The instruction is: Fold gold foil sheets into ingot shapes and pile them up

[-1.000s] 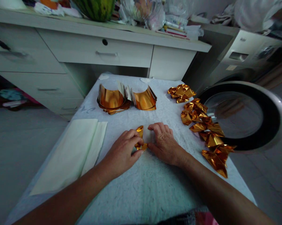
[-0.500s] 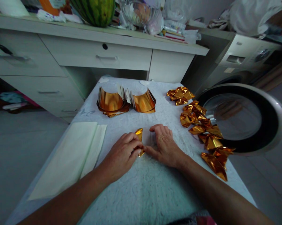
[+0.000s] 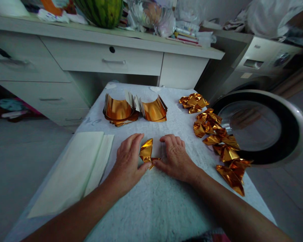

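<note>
A small folded piece of gold foil paper lies on the cloth-covered table between my hands. My left hand is open at its left side, fingers stretched forward and thumb tip touching the near end of the foil. From the right, my right hand rests on the cloth with its fingers extended, and its thumb touches the same near end. Neither hand wraps round the piece. Beyond them sit two curved stacks of gold foil sheets. Several folded gold foil pieces form a row along the table's right edge.
Folded pale sheets lie on the table at the left. An open washing machine door stands close against the right edge. Behind is a white drawer desk with a watermelon and plastic bags on top.
My left hand has let go of the foil piece and spread its fingers to the left, so more of the folded foil shows. My right hand has barely moved.
</note>
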Demonstrator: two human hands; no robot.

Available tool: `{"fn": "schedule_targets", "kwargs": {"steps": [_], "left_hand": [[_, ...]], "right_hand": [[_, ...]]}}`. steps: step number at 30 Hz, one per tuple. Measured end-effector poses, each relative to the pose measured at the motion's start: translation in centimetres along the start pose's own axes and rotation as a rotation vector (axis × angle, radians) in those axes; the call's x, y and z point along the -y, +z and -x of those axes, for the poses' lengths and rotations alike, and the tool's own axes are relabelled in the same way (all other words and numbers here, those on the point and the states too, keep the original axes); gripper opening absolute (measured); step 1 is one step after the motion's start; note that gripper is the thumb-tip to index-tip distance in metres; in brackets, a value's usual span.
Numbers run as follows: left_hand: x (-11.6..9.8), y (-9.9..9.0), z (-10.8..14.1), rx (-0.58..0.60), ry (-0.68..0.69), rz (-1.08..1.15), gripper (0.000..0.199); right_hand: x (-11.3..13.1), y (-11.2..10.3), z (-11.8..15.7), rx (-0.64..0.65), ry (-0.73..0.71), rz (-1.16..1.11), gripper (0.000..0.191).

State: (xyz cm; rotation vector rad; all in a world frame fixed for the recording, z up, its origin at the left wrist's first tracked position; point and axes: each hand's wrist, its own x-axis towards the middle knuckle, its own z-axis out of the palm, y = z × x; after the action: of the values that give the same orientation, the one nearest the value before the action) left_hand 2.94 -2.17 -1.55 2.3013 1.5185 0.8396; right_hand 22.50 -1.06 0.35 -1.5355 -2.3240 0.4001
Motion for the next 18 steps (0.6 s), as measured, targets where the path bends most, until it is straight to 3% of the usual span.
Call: {"fn": "schedule_targets", "kwargs": {"steps": [8, 18], "left_hand": [[0.22, -0.27, -0.06, 0.178, 0.081, 0.025, 0.044], [-0.37, -0.21, -0.1, 0.155, 0.153, 0.019, 0.039]], "right_hand": [[0.01, -0.07, -0.01, -0.012, 0.034, -0.064, 0.052], [-0.44, -0.07, -0.43, -0.037, 0.041, -0.114, 0.048]]}}
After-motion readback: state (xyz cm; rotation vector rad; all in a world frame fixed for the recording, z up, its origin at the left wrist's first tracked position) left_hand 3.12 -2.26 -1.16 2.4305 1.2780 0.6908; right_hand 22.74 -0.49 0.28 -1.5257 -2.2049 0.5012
